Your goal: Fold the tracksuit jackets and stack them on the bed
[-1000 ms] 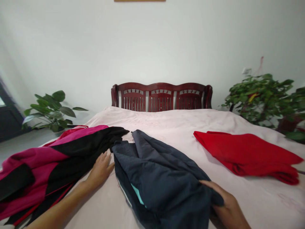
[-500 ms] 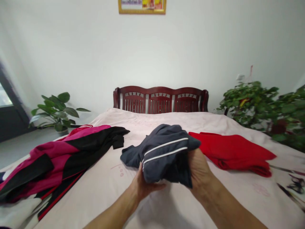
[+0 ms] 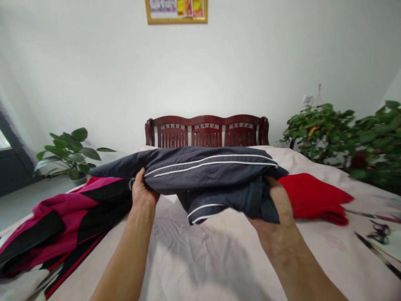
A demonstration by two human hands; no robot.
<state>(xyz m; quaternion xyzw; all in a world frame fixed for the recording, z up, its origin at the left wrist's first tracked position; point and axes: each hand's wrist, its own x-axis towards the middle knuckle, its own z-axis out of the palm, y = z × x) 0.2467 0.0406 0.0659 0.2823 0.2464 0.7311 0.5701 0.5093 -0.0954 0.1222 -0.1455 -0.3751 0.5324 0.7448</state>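
Observation:
A dark blue-grey garment with white double stripes (image 3: pixel 203 173) is stretched sideways above the bed, one striped length on top and a bunched fold hanging below. Whether it is trousers or a jacket I cannot tell. My left hand (image 3: pixel 144 194) grips it near its left part, thumb on top and fingers hidden behind the cloth. At the other end my right hand (image 3: pixel 278 202) is closed around the bunched cloth. Just beyond my right hand lies a folded red garment (image 3: pixel 316 198). To the left of my left hand is a heap of magenta and black clothing (image 3: pixel 69 217).
A pale pink sheet (image 3: pixel 200 267) covers the bed. Behind it stands a dark red wooden headboard (image 3: pixel 206 130). Potted plants (image 3: pixel 73 152) flank the bed. Dark-framed glasses (image 3: pixel 379 232) and a dark strip (image 3: pixel 377 253) lie at the right edge.
The blue-grey garment has gone from a compact bundle to a wide stretched length. My left hand has moved left and my right hand slightly right, both keeping hold.

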